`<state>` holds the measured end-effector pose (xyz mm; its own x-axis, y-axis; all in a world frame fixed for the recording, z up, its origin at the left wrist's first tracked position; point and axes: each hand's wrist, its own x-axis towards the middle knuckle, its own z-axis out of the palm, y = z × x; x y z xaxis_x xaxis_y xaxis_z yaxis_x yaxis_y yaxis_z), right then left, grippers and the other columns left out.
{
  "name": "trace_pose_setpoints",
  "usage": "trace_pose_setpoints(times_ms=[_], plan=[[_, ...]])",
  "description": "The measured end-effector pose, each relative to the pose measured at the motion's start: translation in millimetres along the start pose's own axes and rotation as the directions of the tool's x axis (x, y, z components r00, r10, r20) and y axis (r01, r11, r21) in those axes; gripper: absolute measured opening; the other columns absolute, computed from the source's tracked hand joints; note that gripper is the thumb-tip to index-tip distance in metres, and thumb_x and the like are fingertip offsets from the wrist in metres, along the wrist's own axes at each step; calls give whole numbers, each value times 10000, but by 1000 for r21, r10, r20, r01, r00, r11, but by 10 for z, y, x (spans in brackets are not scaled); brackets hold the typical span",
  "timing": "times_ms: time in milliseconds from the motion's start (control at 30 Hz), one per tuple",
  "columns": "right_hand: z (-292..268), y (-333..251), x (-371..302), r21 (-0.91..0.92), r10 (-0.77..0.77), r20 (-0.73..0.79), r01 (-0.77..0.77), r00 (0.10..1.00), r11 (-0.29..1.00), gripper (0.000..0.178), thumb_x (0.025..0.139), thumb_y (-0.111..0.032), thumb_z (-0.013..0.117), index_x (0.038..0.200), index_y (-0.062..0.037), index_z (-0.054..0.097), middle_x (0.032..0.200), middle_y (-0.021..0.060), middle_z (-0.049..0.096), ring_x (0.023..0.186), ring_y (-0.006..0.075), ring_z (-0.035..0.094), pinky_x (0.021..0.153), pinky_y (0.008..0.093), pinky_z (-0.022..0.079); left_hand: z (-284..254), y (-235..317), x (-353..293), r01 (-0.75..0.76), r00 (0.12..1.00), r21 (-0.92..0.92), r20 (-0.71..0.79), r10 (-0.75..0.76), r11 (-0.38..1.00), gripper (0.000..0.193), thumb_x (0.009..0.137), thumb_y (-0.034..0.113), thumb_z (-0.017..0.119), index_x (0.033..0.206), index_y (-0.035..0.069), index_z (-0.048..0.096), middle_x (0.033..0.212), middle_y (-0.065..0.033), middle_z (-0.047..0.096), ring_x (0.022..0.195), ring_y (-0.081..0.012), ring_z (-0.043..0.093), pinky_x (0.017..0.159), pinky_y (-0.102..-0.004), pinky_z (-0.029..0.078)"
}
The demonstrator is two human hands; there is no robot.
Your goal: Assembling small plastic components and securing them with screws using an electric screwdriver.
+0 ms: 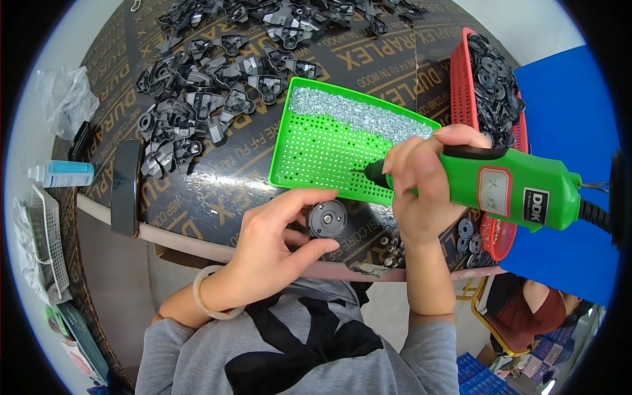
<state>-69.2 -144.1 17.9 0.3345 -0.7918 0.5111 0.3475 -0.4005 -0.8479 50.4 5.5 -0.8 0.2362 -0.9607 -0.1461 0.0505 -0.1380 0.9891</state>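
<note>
Near the table's front edge, my left hand [266, 237] curls around a round black plastic part [328, 219]. Its index finger lies along the far side and its thumb at the near side; the other fingers are partly hidden. My right hand [428, 187] grips a green electric screwdriver [510, 187], held almost level with its bit pointing left. The bit's tip is over the near right part of a green perforated basket [309, 145]. Small silver screws [355, 115] form a band along the basket's far side.
Black plastic parts [217, 85] are heaped at the far left. A red basket [464, 85] of black discs stands right, beyond a smaller red basket [503, 237]. Small metal pieces [392, 250] lie by my right wrist. A phone [126, 187] is at left. Another person [533, 309] sits lower right.
</note>
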Motion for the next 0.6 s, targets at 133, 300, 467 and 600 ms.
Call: trace_pose_setpoints(times_ms=[133,300,467,600], plan=[[-51,104,15,86,-56,21,54,998,995,288,858,48,605,1083,-11,433,626,44,537,512,105,512,506,244,446,1,-31,28,-37,999,-59,-26,36,998,524,741,-70,755,1230,0,579,987,-99,647,853,-126,636,689,-275,619],[-32,112,4,115,-49,-2,49,999,992,287,861,34,613,1080,-10,433,627,51,542,511,106,514,504,245,446,7,-46,43,-44,998,-92,-40,41,995,522,738,-68,759,1225,7,587,964,-84,654,836,-114,632,671,-266,611],[-20,87,3,105,-62,-9,62,998,993,287,867,27,615,1084,-10,431,630,53,543,509,105,513,502,247,449,5,-36,44,-81,996,-15,-47,80,997,505,729,-42,780,1202,5,611,950,-71,648,745,-98,590,628,-240,594],[16,35,6,-29,-5,-21,4,1000,1000,277,884,-79,592,1099,-41,420,594,22,422,457,116,416,505,308,425,16,-50,27,-57,997,-53,-53,55,997,504,728,-56,778,1201,5,615,968,-64,638,747,-94,575,634,-226,594]])
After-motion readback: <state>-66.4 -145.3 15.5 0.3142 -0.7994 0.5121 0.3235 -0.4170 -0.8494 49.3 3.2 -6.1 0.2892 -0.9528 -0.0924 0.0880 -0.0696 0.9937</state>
